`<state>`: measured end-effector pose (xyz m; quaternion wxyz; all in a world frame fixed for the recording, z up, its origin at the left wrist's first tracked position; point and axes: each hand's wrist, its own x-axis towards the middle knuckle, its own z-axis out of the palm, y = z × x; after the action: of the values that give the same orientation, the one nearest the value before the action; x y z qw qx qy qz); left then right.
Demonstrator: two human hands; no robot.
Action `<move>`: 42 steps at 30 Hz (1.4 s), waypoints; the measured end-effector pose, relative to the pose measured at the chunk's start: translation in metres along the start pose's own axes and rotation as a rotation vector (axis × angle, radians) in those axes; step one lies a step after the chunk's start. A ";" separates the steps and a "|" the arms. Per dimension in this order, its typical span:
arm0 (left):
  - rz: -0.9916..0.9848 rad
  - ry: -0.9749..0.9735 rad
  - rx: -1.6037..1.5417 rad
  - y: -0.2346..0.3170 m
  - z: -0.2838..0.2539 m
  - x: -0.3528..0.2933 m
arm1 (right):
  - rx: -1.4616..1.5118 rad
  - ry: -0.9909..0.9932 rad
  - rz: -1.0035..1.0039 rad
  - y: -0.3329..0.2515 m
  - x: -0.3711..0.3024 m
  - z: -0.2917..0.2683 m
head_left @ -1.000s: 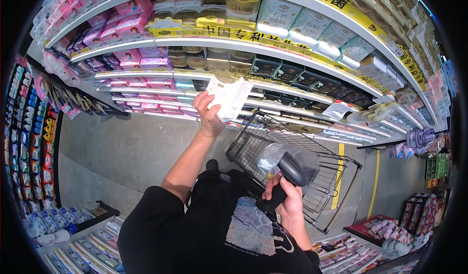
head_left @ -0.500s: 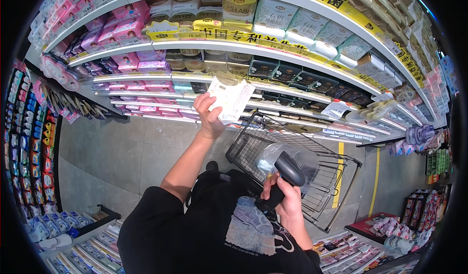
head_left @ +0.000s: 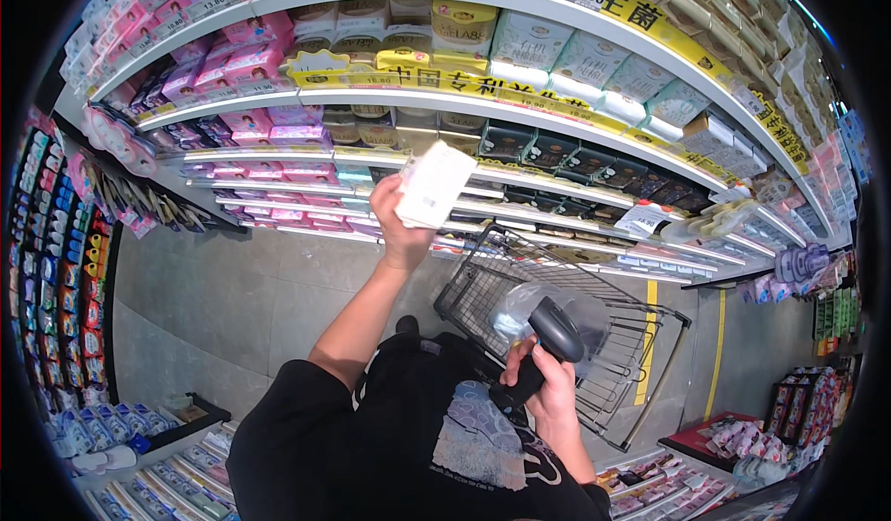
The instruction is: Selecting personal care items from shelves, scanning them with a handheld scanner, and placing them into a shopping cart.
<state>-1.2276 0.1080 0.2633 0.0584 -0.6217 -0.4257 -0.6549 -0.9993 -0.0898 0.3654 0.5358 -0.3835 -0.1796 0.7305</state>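
A pale, cream-white boxy pack [head_left: 440,185] is held up in my left hand [head_left: 399,222], in front of the lower shelves. Its bright face carries a small dark printed patch. My fingers grip its left side and lower corner. In my right hand [head_left: 548,382] is a black handheld barcode scanner [head_left: 555,328], its handle wrapped by my fingers and its head pointing up and away from me. The scanner is held over the near left side of a wire shopping cart [head_left: 483,284], apart from the pack.
Long white shelves [head_left: 371,90] curve across the far side, stocked with pink, gold, mint and black packs. Inside the cart lies a clear plastic bag [head_left: 524,303]. Grey floor [head_left: 232,289] spreads to the left. Racks of goods [head_left: 60,270] line the left edge, and low displays stand behind me.
The pack has turned in my left hand, now showing a different face. My left hand has shifted slightly. The scanner has moved a little right and down.
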 end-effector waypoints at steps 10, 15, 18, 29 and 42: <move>-0.726 0.446 -0.885 -0.008 0.011 0.127 | 0.054 -0.014 -0.055 0.002 0.001 -0.021; -0.774 0.487 -1.048 -0.019 0.013 0.168 | 0.014 -0.003 -0.110 0.007 0.000 -0.027; -0.871 0.436 -1.101 -0.020 0.014 0.176 | 0.041 0.018 -0.114 0.008 -0.001 -0.033; -0.916 0.111 -0.753 -0.040 0.006 0.187 | 0.108 0.028 -0.148 0.006 -0.003 -0.039; -0.515 -0.119 -0.402 -0.077 0.034 0.216 | 0.071 -0.035 -0.119 0.005 0.006 -0.047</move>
<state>-1.2960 0.2758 0.4076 -0.2578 -0.5298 -0.4340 -0.6816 -0.9679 -0.0928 0.3297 0.5885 -0.3399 -0.1853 0.7098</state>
